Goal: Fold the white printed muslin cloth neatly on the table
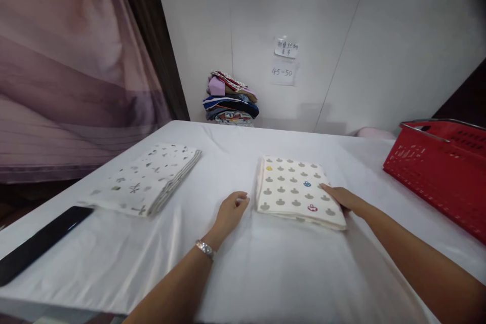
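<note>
A folded cream cloth (292, 187) printed with grey mushroom shapes and a few coloured ones lies on the white table (243, 263). My left hand (231, 210) rests on the table just left of the cloth's near corner, fingers curled, holding nothing. A watch sits on that wrist. My right hand (341, 197) lies flat on the cloth's right edge, fingers pointing left. A second folded white cloth (148, 179) with small grey prints lies further left, away from both hands.
A red plastic basket (440, 172) with a metal handle stands at the right edge. A long black flat object (38, 243) lies at the near left. A pile of folded colourful fabrics (231, 98) sits against the white wall, under two paper notes (284, 61). A pink curtain (68, 61) hangs left.
</note>
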Tool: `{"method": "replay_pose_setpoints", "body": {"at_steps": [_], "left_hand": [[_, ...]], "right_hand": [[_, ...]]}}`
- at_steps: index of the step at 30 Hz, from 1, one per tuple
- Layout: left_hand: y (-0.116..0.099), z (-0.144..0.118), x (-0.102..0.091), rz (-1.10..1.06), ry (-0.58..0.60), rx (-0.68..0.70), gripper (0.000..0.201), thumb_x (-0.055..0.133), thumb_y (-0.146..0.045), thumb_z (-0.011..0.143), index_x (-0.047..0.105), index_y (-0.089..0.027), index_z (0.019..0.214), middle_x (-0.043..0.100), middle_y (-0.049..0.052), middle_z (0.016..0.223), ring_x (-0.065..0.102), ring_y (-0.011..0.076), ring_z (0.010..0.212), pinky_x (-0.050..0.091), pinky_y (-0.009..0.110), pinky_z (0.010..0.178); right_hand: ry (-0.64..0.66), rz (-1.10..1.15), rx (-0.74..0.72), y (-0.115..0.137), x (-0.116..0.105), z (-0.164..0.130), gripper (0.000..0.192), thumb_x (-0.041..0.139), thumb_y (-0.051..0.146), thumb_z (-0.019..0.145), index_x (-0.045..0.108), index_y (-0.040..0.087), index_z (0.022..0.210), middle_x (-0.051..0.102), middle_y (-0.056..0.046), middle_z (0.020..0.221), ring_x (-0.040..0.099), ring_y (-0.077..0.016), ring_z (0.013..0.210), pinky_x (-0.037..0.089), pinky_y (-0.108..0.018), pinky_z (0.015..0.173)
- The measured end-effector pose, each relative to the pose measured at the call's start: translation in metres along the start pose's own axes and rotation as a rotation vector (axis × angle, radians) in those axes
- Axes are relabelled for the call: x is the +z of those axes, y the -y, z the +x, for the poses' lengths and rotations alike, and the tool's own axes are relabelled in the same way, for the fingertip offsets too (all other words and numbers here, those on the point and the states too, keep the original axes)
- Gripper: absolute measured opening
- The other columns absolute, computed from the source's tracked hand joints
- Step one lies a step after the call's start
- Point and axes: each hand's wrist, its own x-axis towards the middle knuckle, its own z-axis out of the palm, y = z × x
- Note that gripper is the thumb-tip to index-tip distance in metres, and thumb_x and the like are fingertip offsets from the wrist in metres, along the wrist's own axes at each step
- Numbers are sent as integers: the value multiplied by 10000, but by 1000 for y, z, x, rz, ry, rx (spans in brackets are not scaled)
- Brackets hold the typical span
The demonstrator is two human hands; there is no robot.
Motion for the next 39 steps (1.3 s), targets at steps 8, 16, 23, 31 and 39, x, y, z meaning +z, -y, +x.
{"method": "replay_pose_setpoints", "body": {"at_steps": [8,16,23,31,39], "left_hand": [[-63,63,23,146,8,8,288,476,-436,822,633,-195,818,682,34,900,599,173,805,420,258,701],[-72,97,56,375,12,-124,355,498,-499,803,585,-157,843,660,109,932,599,225,873,378,272,655],[-46,96,55,358,-55,-167,327,441,-477,848,559,-175,804,665,90,882,605,207,809,369,274,633],[-67,113,55,365,-61,-185,515,410,-638,801,561,-156,897,648,139,1005,596,246,929,377,285,694],[-73,116,65,457,-115,-108,328,437,-447,862,515,-160,1001,585,137,1116,570,226,998,389,291,777]], "right_hand": [[-387,-38,-405,10,4,-4,514,424,548,807,604,185,1123,641,-96,1124,613,-232,942,460,-346,837],[-406,241,-400,6,27,29,518,514,449,771,577,160,1197,617,-89,1193,559,-239,1112,426,-344,963],[-350,429,-406,-2,28,31,523,537,427,752,577,137,1186,623,-102,1184,584,-226,1071,442,-329,954],[-366,322,-469,3,31,30,547,508,461,772,562,152,1220,632,-102,1164,581,-235,1078,472,-325,906],[-335,377,-502,4,32,33,595,531,455,761,505,163,1279,577,-94,1255,544,-244,1142,460,-331,943]]}}
